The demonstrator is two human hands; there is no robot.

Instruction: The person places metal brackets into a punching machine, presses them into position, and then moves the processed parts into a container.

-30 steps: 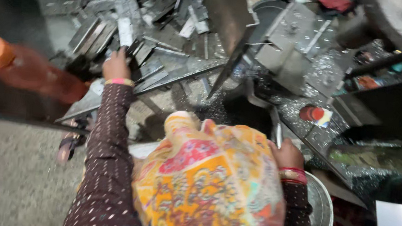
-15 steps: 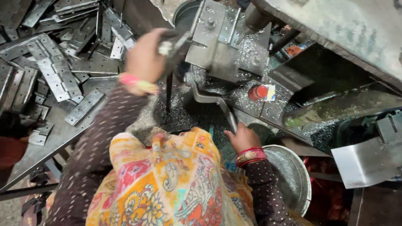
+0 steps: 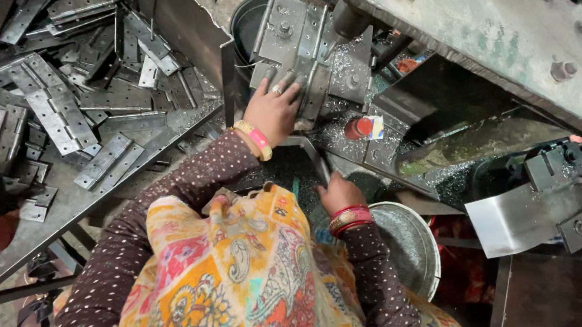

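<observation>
Steel is what the left hand (image 3: 273, 110) presses on: its fingers lie spread and flat over a grey hinge plate (image 3: 296, 45) seated on the bed of the press, palm down, a ring on one finger and a yellow-and-pink bangle at the wrist. The right hand (image 3: 340, 192) sits lower, just beside the rim of a round metal bowl (image 3: 408, 244); its fingers curl under and I cannot tell whether they hold anything. Red bangles ring that wrist. Both sleeves are dark brown with pale dots, and a bright floral headscarf (image 3: 250, 275) fills the foreground. Metal shavings glitter around the plate, near a small red-capped bottle (image 3: 362, 128). Off to the left, on the desk (image 3: 78, 199), lies a loose heap of finished hinges (image 3: 62, 82), well apart from the press. Above hangs the green-grey machine frame (image 3: 491, 40).
</observation>
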